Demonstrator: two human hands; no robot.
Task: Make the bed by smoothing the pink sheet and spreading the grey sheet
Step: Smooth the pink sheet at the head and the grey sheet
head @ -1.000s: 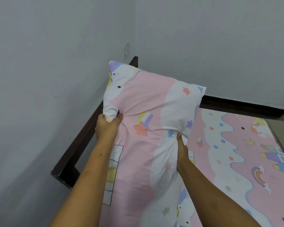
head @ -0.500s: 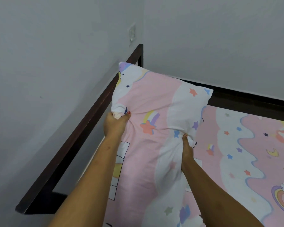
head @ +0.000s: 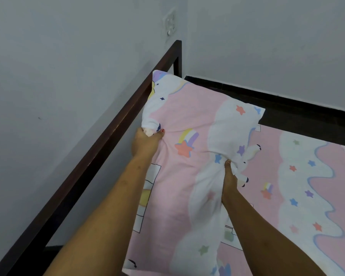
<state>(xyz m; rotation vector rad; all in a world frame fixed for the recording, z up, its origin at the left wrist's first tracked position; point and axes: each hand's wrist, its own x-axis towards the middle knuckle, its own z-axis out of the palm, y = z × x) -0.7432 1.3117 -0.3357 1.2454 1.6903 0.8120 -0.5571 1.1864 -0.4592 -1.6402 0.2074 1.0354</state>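
Clutching bunched fabric, two hands, left hand (head: 145, 144) and right hand (head: 230, 182), are gripping one pillow (head: 199, 116) extending beyond them over one pink sheet (head: 299, 176).

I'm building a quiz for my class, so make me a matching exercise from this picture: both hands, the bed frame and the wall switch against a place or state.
1 left hand
2 right hand
3 bed frame
4 wall switch

A mounted above the bed's far corner
B grips the pillow corner beside the frame
C dark brown
D grips the pillow's edge over the pink sheet

Pairs: 1-B, 2-D, 3-C, 4-A
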